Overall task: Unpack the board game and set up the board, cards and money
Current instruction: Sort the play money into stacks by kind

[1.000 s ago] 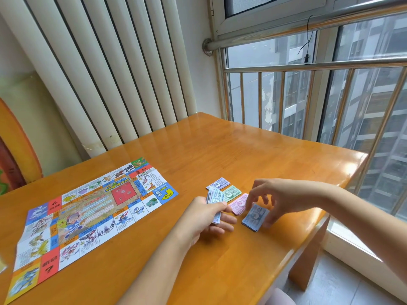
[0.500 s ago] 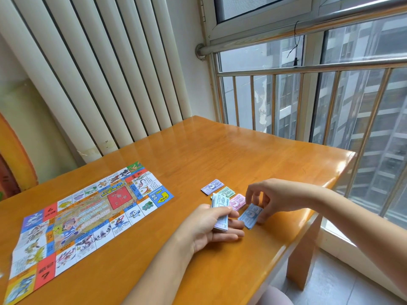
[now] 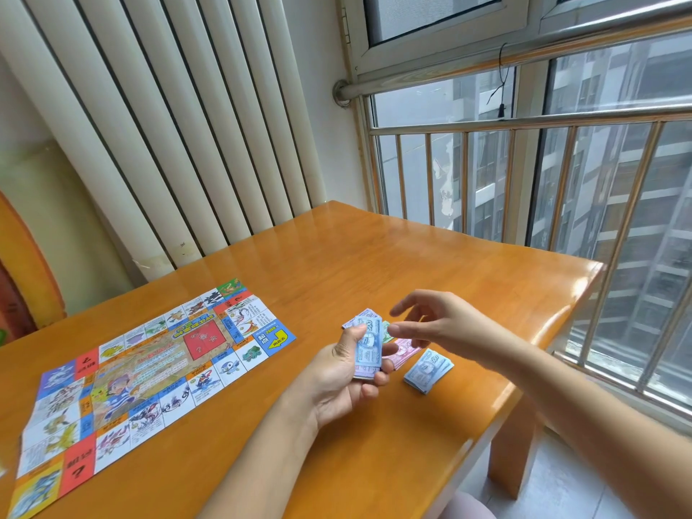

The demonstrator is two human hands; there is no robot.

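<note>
Table (image 3: 374, 279) glossy orange wood. Game board (image 3: 149, 365) multicoloured: orange centre, red square, blue corner with yellow arrow, red and white border squares with cartoon creatures. Held banknotes (image 3: 368, 350) pale blue. Stacks on table: blue (image 3: 428, 370), pink (image 3: 402, 350), green (image 3: 385, 327), purple (image 3: 360, 316). Radiator (image 3: 168, 125) white-ribbed.

The table (image 3: 412, 256) is orange-toned wood under a glossy varnish that mirrors the window light. The game board (image 3: 149, 372) is thin printed paper, creased along its folds, with a faint sheen. The held stack of play-money notes (image 3: 369, 350) and the blue pile (image 3: 428, 370) on the wood are thin matt paper. The window railing (image 3: 468, 123) is smooth, shiny metal.
</note>
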